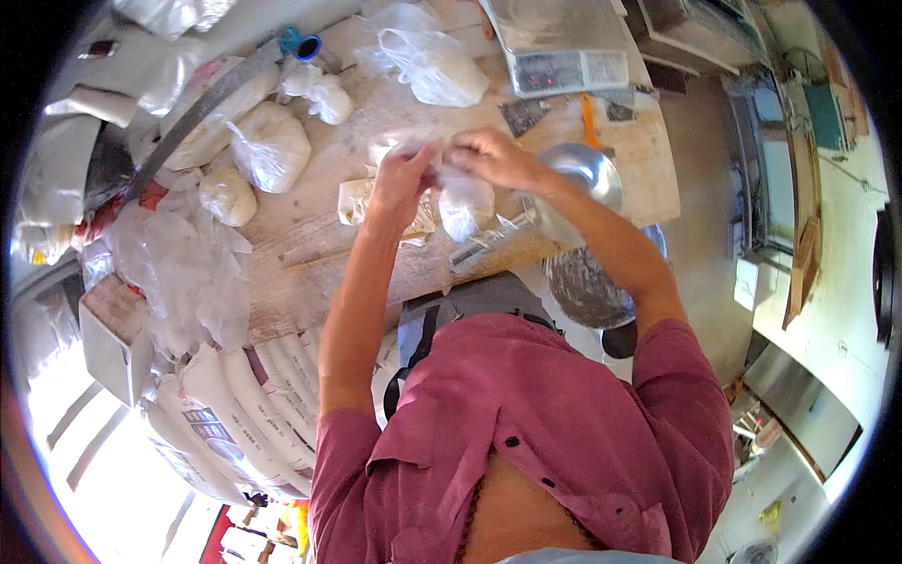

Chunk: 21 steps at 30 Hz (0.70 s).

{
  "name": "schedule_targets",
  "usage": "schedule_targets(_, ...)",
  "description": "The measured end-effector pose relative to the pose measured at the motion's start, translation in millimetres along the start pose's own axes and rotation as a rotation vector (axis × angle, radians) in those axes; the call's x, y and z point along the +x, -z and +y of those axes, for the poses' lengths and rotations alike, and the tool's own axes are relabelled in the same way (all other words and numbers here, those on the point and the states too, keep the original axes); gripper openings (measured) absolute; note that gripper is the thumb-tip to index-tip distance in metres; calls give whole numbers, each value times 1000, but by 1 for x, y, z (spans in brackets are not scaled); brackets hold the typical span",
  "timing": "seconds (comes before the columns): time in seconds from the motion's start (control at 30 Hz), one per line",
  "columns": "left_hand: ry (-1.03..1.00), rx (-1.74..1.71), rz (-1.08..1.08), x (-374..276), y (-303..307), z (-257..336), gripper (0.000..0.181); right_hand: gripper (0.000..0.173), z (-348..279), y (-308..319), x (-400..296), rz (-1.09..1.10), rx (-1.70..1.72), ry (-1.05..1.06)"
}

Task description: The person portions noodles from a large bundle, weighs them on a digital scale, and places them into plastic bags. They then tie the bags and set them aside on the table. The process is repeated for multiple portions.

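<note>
Both hands meet over the wooden table (pixel 317 247). My left hand (pixel 405 173) grips the gathered top of a clear plastic bag (pixel 466 208), and my right hand (pixel 486 155) pinches the same film from the other side. White contents fill the bag's lower part, near the tabletop. Just left of it lie pale folded pieces (pixel 354 201), partly hidden by my left forearm. To the right are a metal bar-like tool (pixel 486 247) and a steel bowl (pixel 602 176), partly covered by my right forearm.
Tied bags of pale powder or dough (pixel 271 148) stand at the left beside loose plastic bags (pixel 169 261). A digital scale (pixel 550 70), a dark scraper (pixel 523 116) and an orange-handled tool (pixel 588 120) lie at the far right. Stacked printed sacks (pixel 232 423) are below the table's left edge.
</note>
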<state>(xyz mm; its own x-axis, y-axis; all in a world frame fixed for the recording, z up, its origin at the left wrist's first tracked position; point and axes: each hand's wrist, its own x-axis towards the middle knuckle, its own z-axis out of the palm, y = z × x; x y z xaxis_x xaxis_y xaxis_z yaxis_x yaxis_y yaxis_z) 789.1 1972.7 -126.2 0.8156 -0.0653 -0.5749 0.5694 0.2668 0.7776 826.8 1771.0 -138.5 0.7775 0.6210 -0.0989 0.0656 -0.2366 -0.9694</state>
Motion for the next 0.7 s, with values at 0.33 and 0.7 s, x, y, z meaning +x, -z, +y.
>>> schedule_targets(0.33, -222, 496, 515, -64, 130, -170, 31, 25, 82, -39, -23, -215, -114, -55)
schedule_targets(0.7, -161, 364, 403, -1, 97, -203, 12, 53, 205, 64, 24, -342, -766, -445)
